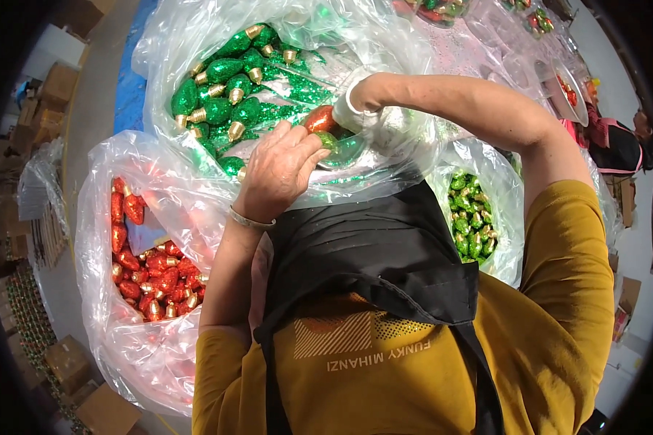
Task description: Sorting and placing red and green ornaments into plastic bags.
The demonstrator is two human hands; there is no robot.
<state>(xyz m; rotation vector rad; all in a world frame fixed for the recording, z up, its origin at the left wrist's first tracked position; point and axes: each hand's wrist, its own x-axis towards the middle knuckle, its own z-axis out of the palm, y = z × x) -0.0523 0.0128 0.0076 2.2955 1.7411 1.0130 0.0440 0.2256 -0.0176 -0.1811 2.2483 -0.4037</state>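
Your left hand (286, 163) is bare, its fingers curled inward at the two bulbs; you cannot tell how firmly it grips. Just right of its fingertips sit a red bulb (319, 119) and, below that, a green bulb (327, 141), both against your gloved right hand (355, 109), whose fingers are hidden, so opening and hold are unclear. Handling, judged: light, stiff, probably brittle; glitter may shed and slip. Best hold: the neck by the cap, or lightly round the belly.

Around: below-left of your left hand, red bulbs (168, 279) in a clear bag (112, 348); above-left, loose green bulbs (215, 111). Slack film (384, 177) below your right hand could snag. Farther below-right, lighter green bulbs (475, 223) in a smaller bag (510, 254).
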